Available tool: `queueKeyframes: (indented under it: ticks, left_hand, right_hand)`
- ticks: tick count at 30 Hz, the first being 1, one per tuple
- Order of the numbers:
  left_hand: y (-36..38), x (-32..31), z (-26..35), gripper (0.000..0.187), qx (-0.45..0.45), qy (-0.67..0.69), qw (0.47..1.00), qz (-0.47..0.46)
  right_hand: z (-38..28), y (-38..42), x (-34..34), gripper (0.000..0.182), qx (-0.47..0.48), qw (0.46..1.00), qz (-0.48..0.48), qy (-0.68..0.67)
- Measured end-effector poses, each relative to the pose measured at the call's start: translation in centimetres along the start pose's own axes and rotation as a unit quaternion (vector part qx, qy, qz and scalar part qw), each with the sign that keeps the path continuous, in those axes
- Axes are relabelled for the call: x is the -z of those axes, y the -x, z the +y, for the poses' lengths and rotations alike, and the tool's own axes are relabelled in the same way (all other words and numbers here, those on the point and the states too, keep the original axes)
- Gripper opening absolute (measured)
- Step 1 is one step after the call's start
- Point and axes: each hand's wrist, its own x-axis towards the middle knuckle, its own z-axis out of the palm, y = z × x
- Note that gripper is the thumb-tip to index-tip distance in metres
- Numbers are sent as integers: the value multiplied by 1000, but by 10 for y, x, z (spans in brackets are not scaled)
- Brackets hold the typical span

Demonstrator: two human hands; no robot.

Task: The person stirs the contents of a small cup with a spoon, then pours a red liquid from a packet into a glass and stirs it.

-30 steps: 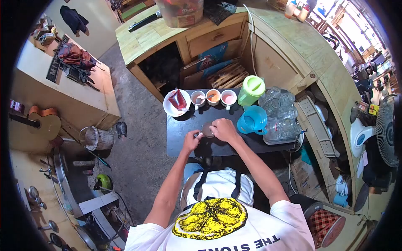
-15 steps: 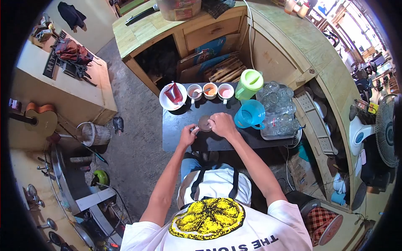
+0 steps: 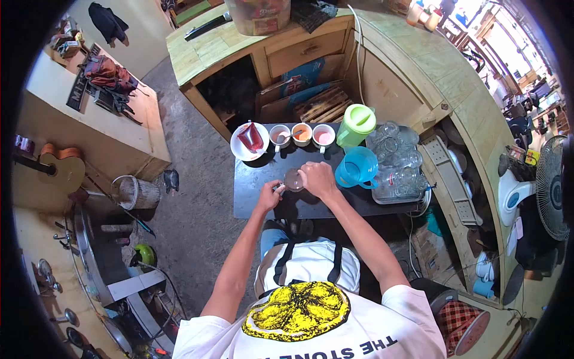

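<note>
A clear round glass (image 3: 293, 180), seen from above, stands between my hands over the dark table (image 3: 254, 203). My right hand (image 3: 317, 178) is closed on its right side, near the rim. My left hand (image 3: 271, 195) is at the glass's lower left, thumb and fingers pinched together; a small pale spot shows at the fingertips, too small to name. Beyond them, a white bowl (image 3: 238, 148) holds a bag of red liquid (image 3: 250, 137). Beside it, a cup (image 3: 280, 136) with a spoon, a cup of orange content (image 3: 301, 133) and a cup of pink content (image 3: 323, 137) form a row.
Right of my hands are a blue pitcher (image 3: 357, 167), a lidded green pitcher (image 3: 356, 125) and a tray (image 3: 391, 195) of several clear glasses (image 3: 397, 149). A wooden counter (image 3: 412, 66) curves behind the table. On the right is a fan (image 3: 550, 185).
The whole view has shifted slightly, so the table sits a little lower in it. Both hands keep nearly the same place at the glass.
</note>
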Motion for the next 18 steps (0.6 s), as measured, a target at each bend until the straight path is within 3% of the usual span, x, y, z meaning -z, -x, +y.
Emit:
queueKeyframes:
  ticks: [5, 8, 11, 14, 18]
  left_hand:
    - [2, -3, 1, 18, -13, -15, 1000, 18]
    - [1, -4, -3, 19, -21, -2, 999, 26]
    - [0, -4, -8, 21, -14, -14, 1000, 20]
    - [3, -1, 6, 21, 0, -21, 1000, 13]
    - [1, -3, 0, 21, -16, -8, 1000, 15]
  right_hand:
    - [7, -3, 4, 19, 20, 996, -81, 43]
    - [10, -6, 3, 19, 37, 996, -83, -27]
    - [2, -12, 13, 20, 34, 999, -20, -35]
    - [4, -13, 12, 21, 32, 999, -26, 8]
    - [9, -10, 9, 20, 26, 994, -104, 27]
